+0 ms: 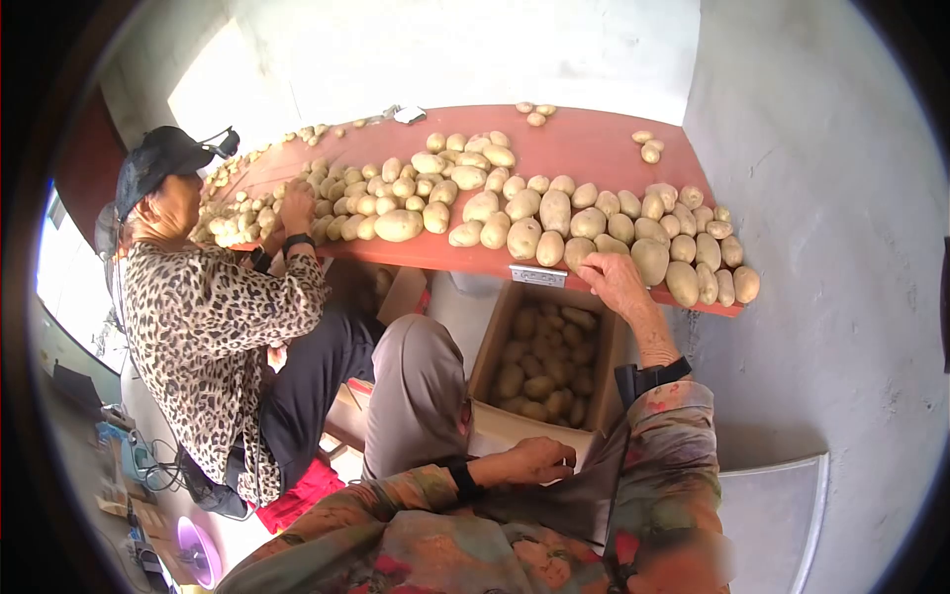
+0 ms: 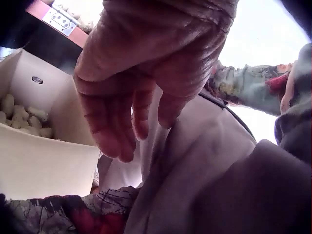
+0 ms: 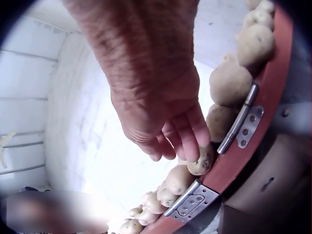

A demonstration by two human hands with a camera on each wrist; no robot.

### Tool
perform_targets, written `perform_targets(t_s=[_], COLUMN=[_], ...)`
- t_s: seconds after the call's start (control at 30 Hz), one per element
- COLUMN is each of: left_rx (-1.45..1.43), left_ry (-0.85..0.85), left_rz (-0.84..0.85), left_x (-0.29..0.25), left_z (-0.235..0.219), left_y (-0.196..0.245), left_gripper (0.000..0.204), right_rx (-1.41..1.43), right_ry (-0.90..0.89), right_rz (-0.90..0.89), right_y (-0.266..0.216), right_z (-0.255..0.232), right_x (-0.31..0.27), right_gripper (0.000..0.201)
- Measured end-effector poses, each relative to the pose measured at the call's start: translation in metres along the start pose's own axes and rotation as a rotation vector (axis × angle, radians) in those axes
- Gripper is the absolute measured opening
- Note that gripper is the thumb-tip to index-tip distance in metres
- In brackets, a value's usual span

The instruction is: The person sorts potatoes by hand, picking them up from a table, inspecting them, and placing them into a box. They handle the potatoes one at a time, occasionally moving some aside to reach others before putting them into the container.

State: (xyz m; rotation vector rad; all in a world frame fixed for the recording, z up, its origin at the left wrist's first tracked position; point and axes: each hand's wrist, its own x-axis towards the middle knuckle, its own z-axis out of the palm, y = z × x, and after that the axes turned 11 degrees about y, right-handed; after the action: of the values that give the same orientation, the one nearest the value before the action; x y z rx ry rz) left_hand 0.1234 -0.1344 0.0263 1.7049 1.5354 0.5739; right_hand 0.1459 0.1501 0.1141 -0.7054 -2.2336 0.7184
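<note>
Potatoes (image 1: pixel 555 211) lie in a dense band along the red table's front edge (image 1: pixel 445 259). My right hand (image 1: pixel 621 289) is over that edge, its fingertips at the front potatoes. In the right wrist view, the right hand (image 3: pixel 158 109) has its fingers loosely extended, and they touch or overlap a small potato (image 3: pixel 201 162) near a metal hinge; contact is unclear. My left hand (image 1: pixel 534 460) is low over my lap, beside the carton. The left wrist view has the left hand (image 2: pixel 151 63) with fingers hanging relaxed and nothing in them.
Below the table edge stands a cardboard box (image 1: pixel 482 342) holding many potatoes. At the left sits another person (image 1: pixel 213 317) in a leopard-print top, hands among smaller potatoes. A grey wall (image 1: pixel 821 247) bounds the right side. Small groups of potatoes (image 1: pixel 648 151) lie farther back.
</note>
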Motion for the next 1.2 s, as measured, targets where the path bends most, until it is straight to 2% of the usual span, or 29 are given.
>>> perform_targets(t_s=[0.23, 0.5, 0.73, 0.83, 0.93, 1.07, 1.13, 1.2], left_rx=[0.119, 0.094, -0.008, -0.092, -0.086, -0.163, -0.204, -0.203], left_ry=[-0.048, -0.091, -0.066, -0.059, -0.074, -0.048, -0.059, -0.036], left_rz=[0.027, 0.037, 0.034, 0.061, 0.113, 0.197, 0.075, 0.058], left_x=[-0.006, 0.001, 0.010, 0.019, 0.027, 0.036, 0.044, 0.049], left_z=[0.008, 0.006, 0.010, 0.014, 0.016, -0.010, -0.031, -0.061], left_y=[0.004, -0.003, -0.006, -0.006, -0.005, 0.007, 0.014, 0.023], left_gripper=[0.027, 0.028, 0.029, 0.030, 0.029, 0.028, 0.027, 0.028], right_rx=[-0.030, -0.110, -0.154, -0.206, -0.320, -0.330, -0.290, -0.269], right_ry=[-0.026, -0.041, 0.004, 0.008, -0.013, 0.003, 0.012, 0.029], right_rz=[0.034, 0.074, -0.003, 0.002, -0.068, -0.125, -0.141, -0.133], right_y=[-0.001, 0.001, -0.003, -0.008, -0.008, -0.012, -0.019, -0.022], right_z=[-0.008, -0.016, -0.014, -0.015, -0.014, -0.017, -0.019, -0.021], right_x=[-0.004, -0.004, -0.006, -0.013, -0.019, -0.024, -0.026, -0.028], right_gripper=[0.024, 0.024, 0.024, 0.022, 0.021, 0.020, 0.019, 0.019])
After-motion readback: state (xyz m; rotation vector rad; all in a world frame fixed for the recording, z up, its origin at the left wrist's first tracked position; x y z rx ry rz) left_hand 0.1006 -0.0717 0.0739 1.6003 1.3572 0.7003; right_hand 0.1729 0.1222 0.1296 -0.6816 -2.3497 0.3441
